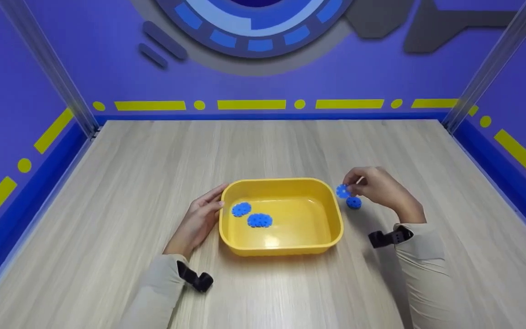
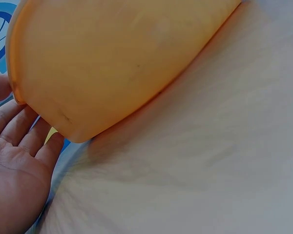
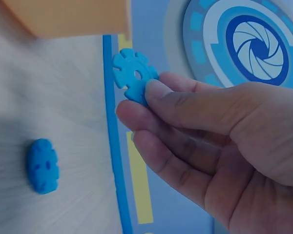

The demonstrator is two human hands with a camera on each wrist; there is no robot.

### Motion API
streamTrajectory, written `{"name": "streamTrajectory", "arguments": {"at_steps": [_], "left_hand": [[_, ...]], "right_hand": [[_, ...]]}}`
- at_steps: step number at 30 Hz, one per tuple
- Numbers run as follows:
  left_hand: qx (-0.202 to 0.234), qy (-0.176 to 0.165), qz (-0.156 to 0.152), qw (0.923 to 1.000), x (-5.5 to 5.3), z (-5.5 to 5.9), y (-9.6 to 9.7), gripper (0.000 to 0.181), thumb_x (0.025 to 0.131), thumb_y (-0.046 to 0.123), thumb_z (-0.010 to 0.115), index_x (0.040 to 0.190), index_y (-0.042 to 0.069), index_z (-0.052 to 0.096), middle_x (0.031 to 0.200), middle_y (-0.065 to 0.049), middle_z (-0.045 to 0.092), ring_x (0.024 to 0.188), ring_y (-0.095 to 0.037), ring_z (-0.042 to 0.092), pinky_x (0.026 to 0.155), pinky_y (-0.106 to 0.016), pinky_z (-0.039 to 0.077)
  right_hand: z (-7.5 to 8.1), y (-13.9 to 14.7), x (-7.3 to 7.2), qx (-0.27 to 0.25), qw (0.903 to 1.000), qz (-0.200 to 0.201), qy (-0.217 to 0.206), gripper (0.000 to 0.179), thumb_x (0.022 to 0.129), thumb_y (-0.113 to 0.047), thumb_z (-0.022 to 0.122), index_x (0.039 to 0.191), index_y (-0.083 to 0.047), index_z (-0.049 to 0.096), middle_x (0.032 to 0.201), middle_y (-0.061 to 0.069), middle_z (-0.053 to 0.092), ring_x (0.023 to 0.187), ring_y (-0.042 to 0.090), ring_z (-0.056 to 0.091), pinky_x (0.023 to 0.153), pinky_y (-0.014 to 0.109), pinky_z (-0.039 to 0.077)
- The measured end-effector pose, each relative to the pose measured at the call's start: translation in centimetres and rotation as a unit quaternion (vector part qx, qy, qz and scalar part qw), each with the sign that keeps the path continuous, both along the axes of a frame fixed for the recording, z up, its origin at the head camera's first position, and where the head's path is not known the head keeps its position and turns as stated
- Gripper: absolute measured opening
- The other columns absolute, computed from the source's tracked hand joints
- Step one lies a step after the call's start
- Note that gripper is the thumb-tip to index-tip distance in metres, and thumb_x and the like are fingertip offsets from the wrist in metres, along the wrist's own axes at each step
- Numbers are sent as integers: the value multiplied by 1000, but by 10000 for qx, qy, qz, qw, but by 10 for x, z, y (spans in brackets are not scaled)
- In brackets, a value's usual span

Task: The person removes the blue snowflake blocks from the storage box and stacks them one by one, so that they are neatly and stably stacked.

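A yellow plastic basin (image 1: 281, 250) stands on the table in the head view. At its left side my left hand (image 1: 197, 223) grips the wall, thumb at the rim and fingers against the outside. My right hand (image 1: 380, 189) pinches a blue notched disc (image 3: 128, 73) between thumb and fingers, just off the basin's right rim. Below that hand, another blue piece (image 1: 354, 203) lies on the table; it looks thick, perhaps stacked discs. Inside the basin, toward the left, are a blue disc cluster (image 1: 241, 209) and a wider blue cluster (image 1: 260, 220); overlap hides how many discs each has.
The wood-grain table (image 1: 153, 160) reaches back to a blue-purple wall (image 1: 254, 87) with yellow marks. Side walls with metal corner posts (image 1: 496, 68) enclose it. Black wrist cameras (image 1: 194, 277) sit on both wrists.
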State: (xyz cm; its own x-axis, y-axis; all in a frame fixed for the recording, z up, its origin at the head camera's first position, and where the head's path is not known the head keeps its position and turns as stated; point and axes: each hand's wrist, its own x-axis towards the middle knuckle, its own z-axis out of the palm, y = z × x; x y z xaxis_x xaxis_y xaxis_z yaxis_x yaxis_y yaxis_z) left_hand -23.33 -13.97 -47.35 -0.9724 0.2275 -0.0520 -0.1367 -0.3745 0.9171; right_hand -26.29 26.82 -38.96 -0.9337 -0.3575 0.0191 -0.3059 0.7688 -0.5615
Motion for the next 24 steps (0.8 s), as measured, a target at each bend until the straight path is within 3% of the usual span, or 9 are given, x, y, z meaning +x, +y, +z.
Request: {"name": "streamTrajectory", "arguments": {"at_steps": [7,15,24], "left_hand": [[30,8,-26,10000,0,0,0,56,91,-3,49,146,-2,36,153,-15,36,134,-16,43,109,-29,41],[-57,13,-84,9999,-1,-1,-1,56,92,-2,50,146,0,36,154,-14,35,138,-18,39,107,-27,42],[-37,-73,-11,10000,-1,0,0,56,91,-3,50,146,0,37,153,-13,36,139,-21,37,110,-31,39]], "right_hand": [[-12,8,0,-38,10000,-19,44,11,87,2,63,94,-4,70,89,10,69,77,19,64,75,35,58],[-17,17,-1,-93,9997,-131,-157,13,88,2,63,96,-3,71,90,13,69,73,21,66,66,25,55],[-25,24,-3,-46,9986,-392,-357,14,88,2,62,98,-1,71,93,16,69,70,18,62,63,25,54]]}}
